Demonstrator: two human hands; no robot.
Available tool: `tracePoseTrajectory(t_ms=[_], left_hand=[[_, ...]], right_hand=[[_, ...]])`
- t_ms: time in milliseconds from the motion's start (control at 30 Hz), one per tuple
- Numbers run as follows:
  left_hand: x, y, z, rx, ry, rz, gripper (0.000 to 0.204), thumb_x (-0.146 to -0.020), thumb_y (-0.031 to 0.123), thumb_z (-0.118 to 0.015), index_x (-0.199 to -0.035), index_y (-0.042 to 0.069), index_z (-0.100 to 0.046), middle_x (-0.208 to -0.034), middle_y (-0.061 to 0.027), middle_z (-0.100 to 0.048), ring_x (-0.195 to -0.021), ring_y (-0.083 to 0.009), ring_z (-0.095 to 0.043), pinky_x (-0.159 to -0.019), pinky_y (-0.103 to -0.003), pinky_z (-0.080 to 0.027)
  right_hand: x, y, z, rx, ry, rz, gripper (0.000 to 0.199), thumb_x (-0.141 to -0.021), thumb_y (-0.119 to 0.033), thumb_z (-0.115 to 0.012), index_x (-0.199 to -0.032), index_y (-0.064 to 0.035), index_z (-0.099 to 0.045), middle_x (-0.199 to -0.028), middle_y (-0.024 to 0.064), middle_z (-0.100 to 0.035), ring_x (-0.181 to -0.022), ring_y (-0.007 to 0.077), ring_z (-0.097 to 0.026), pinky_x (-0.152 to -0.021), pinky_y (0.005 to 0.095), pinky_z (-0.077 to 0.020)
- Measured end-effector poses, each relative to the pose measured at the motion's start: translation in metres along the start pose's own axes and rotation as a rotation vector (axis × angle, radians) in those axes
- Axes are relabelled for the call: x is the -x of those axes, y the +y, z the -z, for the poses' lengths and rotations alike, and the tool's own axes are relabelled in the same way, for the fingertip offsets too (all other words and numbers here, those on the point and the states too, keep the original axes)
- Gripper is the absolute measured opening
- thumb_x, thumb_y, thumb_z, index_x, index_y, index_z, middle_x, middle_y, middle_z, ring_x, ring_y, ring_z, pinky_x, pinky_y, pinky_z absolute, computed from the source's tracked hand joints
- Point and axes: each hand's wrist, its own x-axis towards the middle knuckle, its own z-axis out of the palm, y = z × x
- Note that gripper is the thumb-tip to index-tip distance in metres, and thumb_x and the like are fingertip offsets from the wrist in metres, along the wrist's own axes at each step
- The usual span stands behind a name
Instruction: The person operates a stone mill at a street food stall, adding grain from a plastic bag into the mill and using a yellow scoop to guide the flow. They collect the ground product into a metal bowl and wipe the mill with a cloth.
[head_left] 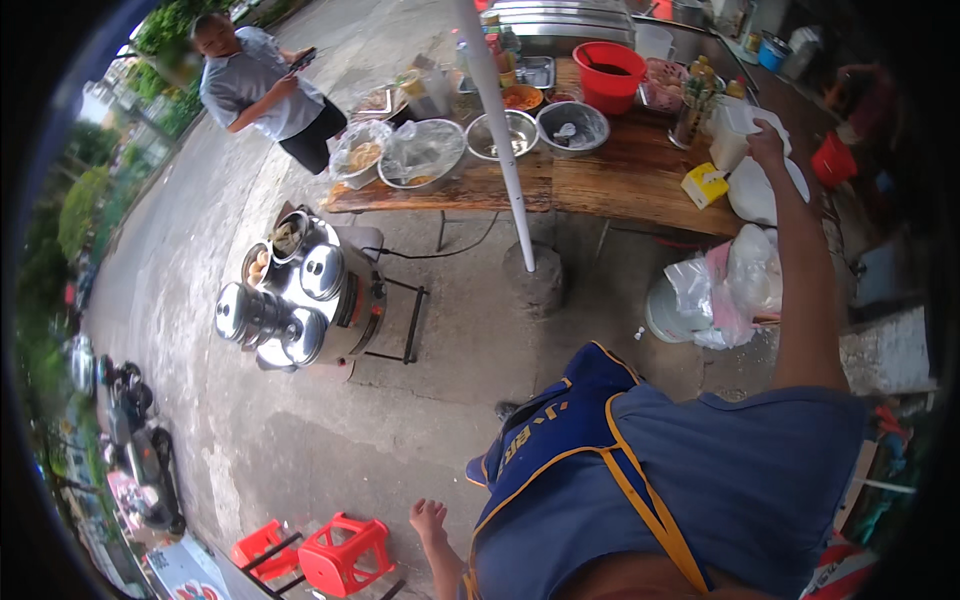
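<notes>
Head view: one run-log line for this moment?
right hand: on white container | left hand: free, low, near red stools | wooden table

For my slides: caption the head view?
Right hand reaches a white container on a wooden table; left hand hangs free.

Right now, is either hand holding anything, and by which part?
The right hand reaches onto the white boxes on the table, touching the top one; a closed grip cannot be told. The left hand hangs open, holding nothing.
</notes>
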Motion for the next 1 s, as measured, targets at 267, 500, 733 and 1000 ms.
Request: tracePoseTrajectory(t_ms=[267, 500, 733, 1000], left_hand=[[-0.143, 0.082, -0.04, -0.002, -0.35, 0.068, 0.025, -0.081, -0.006, -0.059, -0.106, -0.004, -0.059, -0.078, -0.0135, -0.059, -0.071, -0.0256, -0.06, -0.056, -0.037, -0.053], [-0.16, 0.022, -0.182, -1.305, -0.648, -0.909, 0.014, -0.087, 0.008, -0.057, -0.081, 0.003, -0.069, -0.07, -0.0081, -0.062, -0.071, -0.0257, -0.066, -0.057, -0.04, -0.053], [-0.046, 0.137, -0.358, -0.585, -0.395, -0.019, 0.028, -0.091, 0.011, -0.058, -0.113, -0.004, -0.064, -0.095, -0.015, -0.068, -0.089, -0.0239, -0.07, -0.064, -0.03, -0.058], [-0.005, 0.176, -0.41, -0.359, -0.247, -0.053, 0.03, -0.09, 0.008, -0.057, -0.115, -0.007, -0.062, -0.097, -0.0158, -0.067, -0.084, -0.0231, -0.07, -0.064, -0.03, -0.058]], right_hand=[[0.058, -0.053, 0.139, -0.027, -0.052, -0.265, 0.058, -0.088, -0.014, -0.06, -0.144, -0.0051, -0.045, -0.08, 0.0161, -0.069, -0.055, 0.0208, -0.066, -0.054, 0.0346, -0.0542], [-0.004, 0.014, 0.061, 0.337, -0.023, -0.01, 0.042, -0.089, -0.022, -0.061, -0.127, -0.0049, -0.059, -0.092, 0.0187, -0.069, -0.084, 0.0299, -0.07, -0.079, 0.0421, -0.0549], [-0.096, 0.072, -0.051, 0.517, -0.122, 0.099, 0.051, -0.086, -0.032, -0.071, -0.126, -0.0034, -0.06, -0.119, 0.0199, -0.063, -0.11, 0.0373, -0.061, -0.092, 0.0469, -0.0495], [-0.147, 0.104, -0.119, 0.399, -0.424, 0.06, 0.042, -0.079, -0.018, -0.073, -0.114, 0.0036, -0.063, -0.113, 0.0242, -0.067, -0.108, 0.0391, -0.064, -0.091, 0.0438, -0.0502]])
